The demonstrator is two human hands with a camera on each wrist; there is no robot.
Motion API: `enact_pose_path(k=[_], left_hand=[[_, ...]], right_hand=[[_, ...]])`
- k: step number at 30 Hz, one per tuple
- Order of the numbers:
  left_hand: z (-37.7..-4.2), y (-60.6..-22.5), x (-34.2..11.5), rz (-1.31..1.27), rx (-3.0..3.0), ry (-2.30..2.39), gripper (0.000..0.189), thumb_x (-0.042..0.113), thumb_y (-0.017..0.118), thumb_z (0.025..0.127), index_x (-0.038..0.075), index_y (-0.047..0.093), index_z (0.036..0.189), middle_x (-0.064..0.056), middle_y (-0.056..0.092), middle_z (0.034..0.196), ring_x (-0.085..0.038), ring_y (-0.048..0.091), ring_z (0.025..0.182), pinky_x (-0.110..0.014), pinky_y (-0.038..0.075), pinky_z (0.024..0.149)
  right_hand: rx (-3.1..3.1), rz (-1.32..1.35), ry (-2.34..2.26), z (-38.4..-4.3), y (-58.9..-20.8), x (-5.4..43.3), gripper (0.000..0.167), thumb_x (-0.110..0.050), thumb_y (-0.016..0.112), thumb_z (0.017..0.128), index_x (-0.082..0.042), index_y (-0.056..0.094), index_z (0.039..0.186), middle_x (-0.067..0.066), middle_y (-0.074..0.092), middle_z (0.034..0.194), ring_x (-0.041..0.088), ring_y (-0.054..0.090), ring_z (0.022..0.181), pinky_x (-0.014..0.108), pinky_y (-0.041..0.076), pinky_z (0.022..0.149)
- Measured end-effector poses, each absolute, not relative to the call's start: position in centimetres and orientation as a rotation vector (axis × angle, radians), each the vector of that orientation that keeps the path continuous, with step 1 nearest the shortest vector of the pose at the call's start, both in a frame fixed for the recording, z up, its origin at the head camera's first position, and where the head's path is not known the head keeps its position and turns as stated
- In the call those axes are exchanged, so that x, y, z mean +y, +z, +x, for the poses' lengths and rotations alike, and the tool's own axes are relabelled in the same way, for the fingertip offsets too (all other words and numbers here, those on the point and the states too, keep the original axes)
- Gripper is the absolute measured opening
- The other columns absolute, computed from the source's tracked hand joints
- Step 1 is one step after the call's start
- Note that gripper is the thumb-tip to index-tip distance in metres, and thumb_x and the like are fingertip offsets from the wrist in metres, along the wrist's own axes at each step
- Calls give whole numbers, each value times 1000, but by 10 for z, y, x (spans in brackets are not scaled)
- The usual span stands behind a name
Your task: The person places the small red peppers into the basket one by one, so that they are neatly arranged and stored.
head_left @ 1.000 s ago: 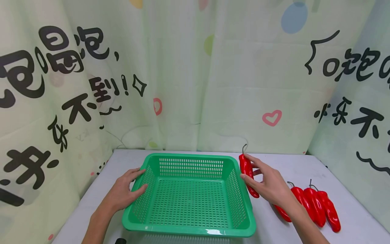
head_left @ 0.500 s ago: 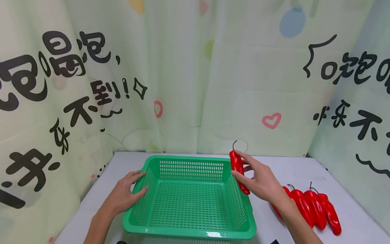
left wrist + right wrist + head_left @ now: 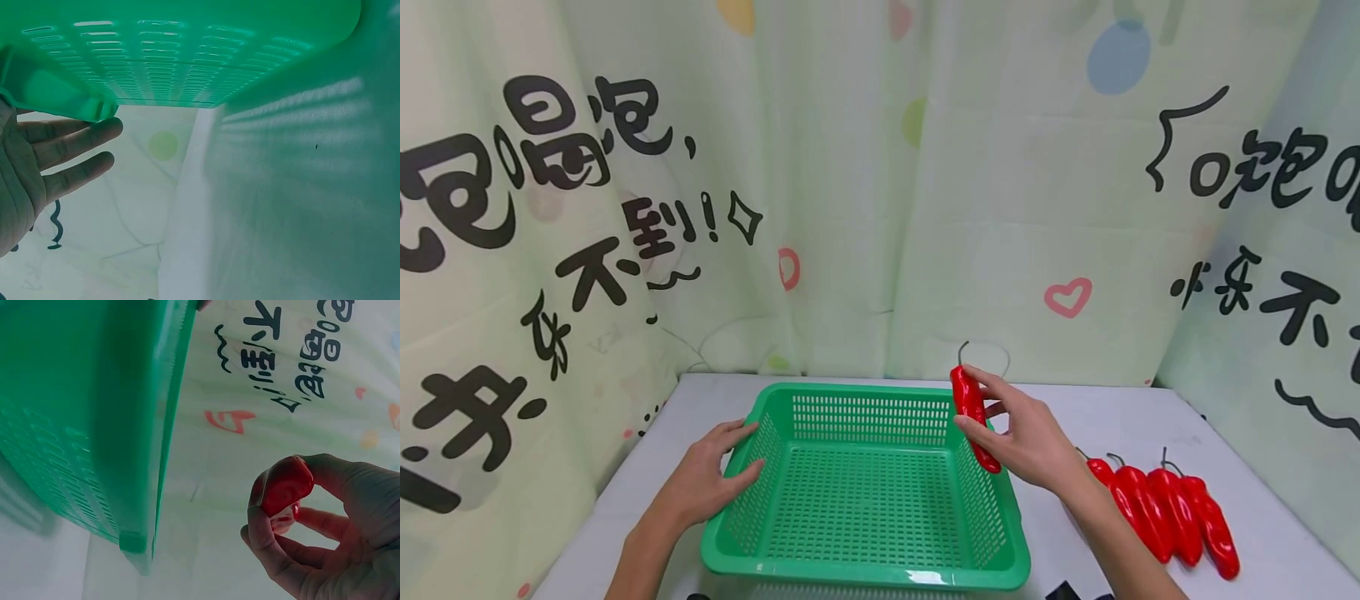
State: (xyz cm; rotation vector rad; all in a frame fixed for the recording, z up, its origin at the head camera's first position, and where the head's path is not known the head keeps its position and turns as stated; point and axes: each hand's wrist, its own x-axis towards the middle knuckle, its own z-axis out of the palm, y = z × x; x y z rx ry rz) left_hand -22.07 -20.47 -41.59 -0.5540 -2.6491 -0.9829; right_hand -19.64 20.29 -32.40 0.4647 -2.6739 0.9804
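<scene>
A green plastic basket [image 3: 865, 575] with slotted walls stands on the table, with nothing inside it. My left hand [image 3: 715, 467] rests at its left rim, thumb over the edge; in the left wrist view its fingers [image 3: 72, 140] lie straight and spread beside the rim. Between the thumb and fingertips of my right hand [image 3: 1026, 437] is a red chili pepper [image 3: 970, 408], stem up, overlapping the basket's right rim in the head view. The right wrist view shows the pepper [image 3: 287, 484] end-on, away from the basket's wall [image 3: 131, 425].
Several more red chili peppers [image 3: 1172, 504] lie side by side on the white table [image 3: 1150, 417], right of the basket. A pale printed curtain [image 3: 850, 208] stands behind and to both sides. A small black object [image 3: 1063, 592] shows at the bottom edge.
My right hand has carried the chili pepper leftward, from beside the basket to over its right rim. My left hand and the basket hold nearly the same place.
</scene>
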Motion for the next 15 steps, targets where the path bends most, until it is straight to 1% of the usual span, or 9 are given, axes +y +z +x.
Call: enact_pose_path(k=[5, 15], left_hand=[[-221, -416, -205, -552, -2646, -983, 54, 19, 74, 93, -6, 59, 139, -29, 54, 142, -50, 54, 129, -61, 51, 97], [-221, -417, -205, -544, -2656, -982, 55, 20, 73, 93, -5, 58, 140, -29, 54, 143, -47, 57, 126, -57, 53, 94]], right_hand=[[-2658, 506, 1001, -199, -323, 199, 73, -27, 78, 91, -9, 46, 153, 20, 64, 130, 33, 65, 106, 33, 62, 63], [-2691, 514, 1005, -204, -322, 189, 74, -27, 79, 91, -10, 45, 154, 20, 63, 131, 34, 65, 105, 34, 62, 65]])
